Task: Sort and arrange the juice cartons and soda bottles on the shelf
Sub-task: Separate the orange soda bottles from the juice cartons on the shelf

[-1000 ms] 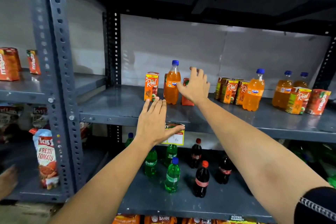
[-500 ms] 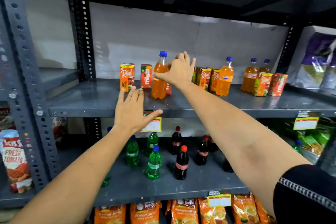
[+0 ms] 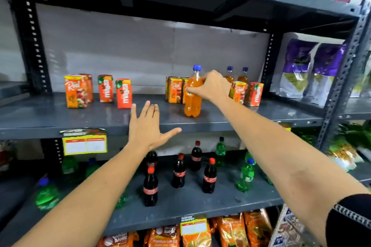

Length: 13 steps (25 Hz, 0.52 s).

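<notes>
The right hand [image 3: 211, 86] is wrapped around the upper body of an orange soda bottle [image 3: 193, 96] with a blue cap, fingers curled round its far side and thumb on the near side. The bottle stands upright with its base on the middle shelf [image 3: 100, 120], toward the front edge. The left hand [image 3: 147, 128] holds nothing: it is spread flat, fingers fanned and thumb pointing to 3 o'clock, over the shelf's front lip at about 8 o'clock from the bottle and apart from it.

Just behind the bottle, from 10 to 12 o'clock, is a tight cluster of juice cartons [image 3: 174, 90]. At 2 o'clock, behind the wrist, two more orange bottles [image 3: 236, 76] stand at the back, with two cartons [image 3: 248, 93] in front of them. Far off at 9 o'clock a looser row of juice cartons [image 3: 98, 90] lines the left part of the shelf.

The step in hand looks like moving this one bottle to join its kind. The two bottles at the back right seem the likely place, so the next move probably calls for lifting it clear of the shelf, carrying it toward 2 o'clock over the two right-hand cartons without knocking them, and setting it upright beside the others. Those cartons may first need shifting left toward the other juice, a job the free left hand could take.
</notes>
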Motion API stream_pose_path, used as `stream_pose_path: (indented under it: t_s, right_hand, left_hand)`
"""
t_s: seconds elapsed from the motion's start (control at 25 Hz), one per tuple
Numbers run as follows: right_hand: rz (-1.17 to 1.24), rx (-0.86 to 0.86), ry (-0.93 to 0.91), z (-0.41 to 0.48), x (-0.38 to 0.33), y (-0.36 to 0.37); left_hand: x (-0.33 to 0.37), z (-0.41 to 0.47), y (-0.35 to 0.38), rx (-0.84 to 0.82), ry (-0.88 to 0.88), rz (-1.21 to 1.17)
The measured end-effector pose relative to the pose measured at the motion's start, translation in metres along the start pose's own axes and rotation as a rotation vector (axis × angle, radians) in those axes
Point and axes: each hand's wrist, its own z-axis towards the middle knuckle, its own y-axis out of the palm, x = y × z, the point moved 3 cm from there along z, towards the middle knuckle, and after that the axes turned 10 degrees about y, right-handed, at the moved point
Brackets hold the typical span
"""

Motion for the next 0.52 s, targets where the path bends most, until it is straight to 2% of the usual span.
stream_pose_path:
  t_s: [0.16, 0.28, 0.52]
  right_hand:
    - [0.036, -0.045, 0.019, 0.039, 0.077, -0.011]
    - [0.025, -0.058, 0.017, 0.069, 0.108, -0.004]
    - [0.028, -0.121, -0.034, 0.097, 0.117, 0.015]
  left_hand:
    - [0.079, 0.044, 0.009, 0.011, 0.055, -0.016]
    - [0.113, 0.068, 0.014, 0.043, 0.054, -0.014]
    - [0.121, 0.083, 0.019, 0.054, -0.004, 0.034]
